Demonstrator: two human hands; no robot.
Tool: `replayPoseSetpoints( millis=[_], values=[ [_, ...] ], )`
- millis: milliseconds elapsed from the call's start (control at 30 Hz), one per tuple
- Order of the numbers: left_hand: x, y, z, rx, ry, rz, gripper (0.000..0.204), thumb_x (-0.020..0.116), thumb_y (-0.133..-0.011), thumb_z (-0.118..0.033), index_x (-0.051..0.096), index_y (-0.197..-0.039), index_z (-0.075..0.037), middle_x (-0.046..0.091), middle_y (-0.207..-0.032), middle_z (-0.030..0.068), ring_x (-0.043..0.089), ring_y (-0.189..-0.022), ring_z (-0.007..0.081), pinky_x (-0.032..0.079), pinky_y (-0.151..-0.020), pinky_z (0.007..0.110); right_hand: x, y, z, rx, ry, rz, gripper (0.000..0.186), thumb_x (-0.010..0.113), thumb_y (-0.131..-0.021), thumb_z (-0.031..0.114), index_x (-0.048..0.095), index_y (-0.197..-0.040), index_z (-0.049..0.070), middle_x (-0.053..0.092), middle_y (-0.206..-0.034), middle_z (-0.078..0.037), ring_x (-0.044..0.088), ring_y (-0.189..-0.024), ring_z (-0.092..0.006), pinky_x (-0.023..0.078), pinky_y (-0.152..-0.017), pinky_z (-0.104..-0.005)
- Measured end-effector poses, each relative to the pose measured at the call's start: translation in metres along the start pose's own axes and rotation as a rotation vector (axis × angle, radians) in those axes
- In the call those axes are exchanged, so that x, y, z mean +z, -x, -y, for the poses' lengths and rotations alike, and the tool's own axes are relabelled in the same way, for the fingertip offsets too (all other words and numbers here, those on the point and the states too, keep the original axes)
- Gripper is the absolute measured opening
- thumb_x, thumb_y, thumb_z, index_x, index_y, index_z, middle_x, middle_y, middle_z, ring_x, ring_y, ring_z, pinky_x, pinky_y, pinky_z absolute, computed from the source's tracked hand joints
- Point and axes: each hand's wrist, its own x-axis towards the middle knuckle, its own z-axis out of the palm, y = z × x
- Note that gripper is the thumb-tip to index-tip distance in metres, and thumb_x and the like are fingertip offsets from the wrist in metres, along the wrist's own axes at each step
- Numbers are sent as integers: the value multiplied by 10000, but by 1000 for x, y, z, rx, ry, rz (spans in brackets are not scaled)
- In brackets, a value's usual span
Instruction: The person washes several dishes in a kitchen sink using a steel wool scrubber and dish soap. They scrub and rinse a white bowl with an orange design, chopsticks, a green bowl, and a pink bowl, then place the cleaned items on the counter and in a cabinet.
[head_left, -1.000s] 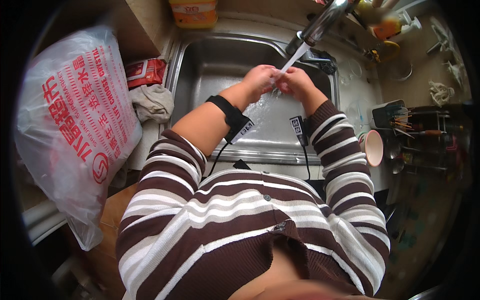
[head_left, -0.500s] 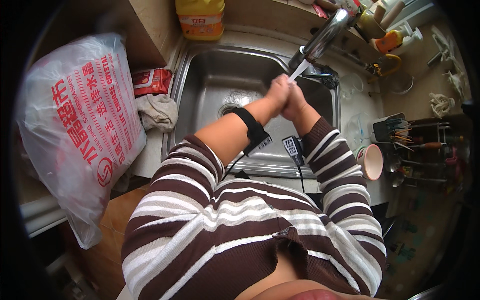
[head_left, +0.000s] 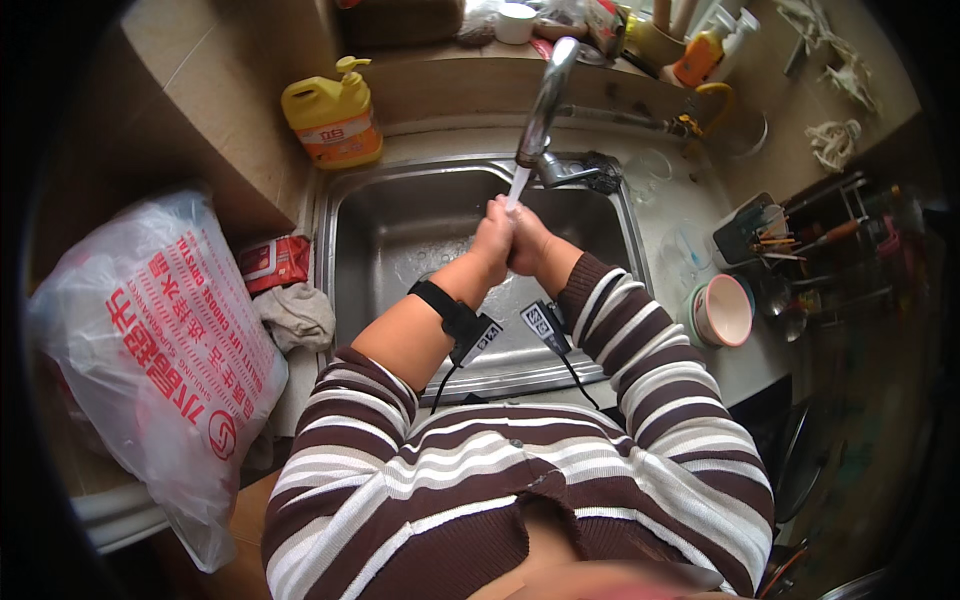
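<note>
My left hand (head_left: 493, 240) and my right hand (head_left: 527, 243) are pressed together over the steel sink (head_left: 400, 225), right under the chrome faucet (head_left: 543, 105). A thin stream of water (head_left: 515, 187) runs from the spout onto my fingers. Nothing shows between the palms. A black strap with a small tagged device (head_left: 455, 315) sits on my left wrist, and a second device (head_left: 543, 325) hangs at my right wrist. My striped sleeves are pushed up, the left one further.
A yellow detergent bottle (head_left: 333, 115) stands at the sink's back left corner. A red packet (head_left: 272, 262) and a grey rag (head_left: 297, 315) lie left of the basin, beside a large white plastic bag (head_left: 150, 350). Pink bowl (head_left: 722, 310) and utensil rack (head_left: 775, 235) sit right.
My hands have stayed clasped under the running water, rubbing together, and moved slightly nearer to me. My head has tipped up, so the faucet and back ledge show more.
</note>
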Motion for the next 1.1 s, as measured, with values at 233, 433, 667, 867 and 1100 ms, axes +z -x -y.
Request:
replayPoseSetpoints(
  millis=[233,433,667,867,1100],
  values=[
    [-36,-16,-6,-323,-20,379,171,488,-818,-136,553,-954,-56,577,-839,70,563,-786,198,453,-681,306,-36,26,19,-62,891,-112,373,556,-776,372,552,-1048,118,565,-924,-48,510,-817,-201,361,-743,-524],
    [-26,-6,-1,-284,145,285,306,459,-657,102,524,-935,-7,569,-853,99,564,-792,227,460,-681,303,-76,7,66,-117,578,-502,285,562,-724,189,521,-1002,138,492,-969,-18,467,-919,-203,393,-767,-432],
    [-50,-2,-4,-353,82,325,45,539,-789,-87,576,-797,-62,586,-734,45,568,-711,179,453,-641,271,-67,-8,118,-168,248,-665,377,553,-666,70,499,-1040,86,370,-1174,-94,401,-1050,-260,358,-851,-519],
    [-93,-14,36,51,-973,266,209,476,-785,-168,607,-888,-42,621,-797,88,588,-723,228,465,-620,309,-97,-12,109,-276,362,-444,548,580,-653,131,413,-1172,191,362,-1167,-85,328,-1081,-245,296,-882,-533],
    [-117,7,44,-15,-1872,542,277,518,-758,-188,603,-997,-77,594,-993,145,557,-937,306,428,-824,380,-131,1,-23,185,1972,231,389,645,-721,224,558,-1087,125,619,-880,-114,581,-863,-257,441,-766,-429]
  ],
)
